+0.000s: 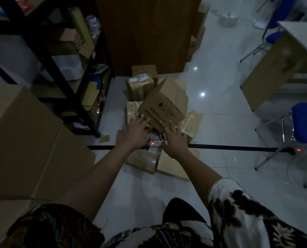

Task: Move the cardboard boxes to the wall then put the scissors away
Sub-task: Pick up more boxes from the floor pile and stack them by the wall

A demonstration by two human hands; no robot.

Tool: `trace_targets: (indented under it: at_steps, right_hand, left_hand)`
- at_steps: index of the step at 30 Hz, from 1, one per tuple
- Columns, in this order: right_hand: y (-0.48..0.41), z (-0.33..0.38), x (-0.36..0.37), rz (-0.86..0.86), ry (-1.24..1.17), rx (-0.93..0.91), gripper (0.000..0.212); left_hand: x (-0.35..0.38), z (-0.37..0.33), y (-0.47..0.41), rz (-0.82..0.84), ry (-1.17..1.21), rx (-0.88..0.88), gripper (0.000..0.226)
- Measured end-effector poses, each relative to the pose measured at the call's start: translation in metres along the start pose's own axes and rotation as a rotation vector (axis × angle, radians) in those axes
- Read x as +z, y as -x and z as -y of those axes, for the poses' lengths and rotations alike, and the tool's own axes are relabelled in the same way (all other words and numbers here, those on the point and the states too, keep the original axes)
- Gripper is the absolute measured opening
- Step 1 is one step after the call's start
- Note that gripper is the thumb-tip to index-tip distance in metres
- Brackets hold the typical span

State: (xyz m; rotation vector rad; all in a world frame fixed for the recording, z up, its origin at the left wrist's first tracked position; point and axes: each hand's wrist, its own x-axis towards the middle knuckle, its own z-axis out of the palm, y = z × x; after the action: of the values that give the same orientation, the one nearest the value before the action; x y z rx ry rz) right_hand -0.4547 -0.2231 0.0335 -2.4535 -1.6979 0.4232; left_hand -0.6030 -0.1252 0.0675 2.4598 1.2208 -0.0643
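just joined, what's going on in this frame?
A person leans over a pile of cardboard boxes on the floor. The left hand and right hand reach out with straight fingers to the lower edge of a tilted open box on top of the pile; neither grips it yet. A power strip with a lit red switch lies between the hands. A sealed box stands behind, near the brown panel. No scissors are visible.

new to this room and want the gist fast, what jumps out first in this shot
The left hand and right hand stretch out with straight fingers to a tilted printed cardboard box in a heap of boxes at mid-frame. Between them a power strip shows a lit red switch, and a large brown carton fills the left edge.
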Motion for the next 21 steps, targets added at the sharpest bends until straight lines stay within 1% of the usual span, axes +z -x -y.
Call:
trace_targets:
  at_steps: [3, 6, 8, 11, 14, 17, 21]
  right_hand:
    - [-0.013, -0.027, -0.012, 0.001, -0.001, 0.007, 0.084]
    - [-0.024, -0.06, -0.03, 0.015, 0.051, -0.045, 0.084]
    - [-0.034, -0.089, -0.046, 0.009, 0.08, -0.076, 0.084]
    - [-0.051, -0.125, -0.066, 0.015, 0.126, -0.071, 0.084]
    - [-0.069, -0.167, -0.081, 0.033, 0.151, -0.06, 0.084]
    - [-0.08, -0.197, -0.089, 0.078, 0.142, -0.056, 0.084]
    - [-0.09, -0.225, -0.087, 0.093, 0.091, -0.043, 0.078]
  left_hand:
    - [0.001, -0.029, -0.025, -0.001, -0.012, 0.033, 0.072]
    - [0.005, -0.065, -0.048, -0.001, -0.046, 0.045, 0.079]
    - [0.011, -0.094, -0.069, 0.01, -0.059, 0.061, 0.079]
    - [0.015, -0.131, -0.097, -0.009, -0.117, 0.071, 0.078]
    - [0.029, -0.17, -0.128, 0.006, -0.126, 0.033, 0.078]
    - [0.044, -0.197, -0.145, 0.045, -0.128, 0.018, 0.079]
    - [0.056, -0.211, -0.169, 0.084, -0.14, 0.015, 0.08]
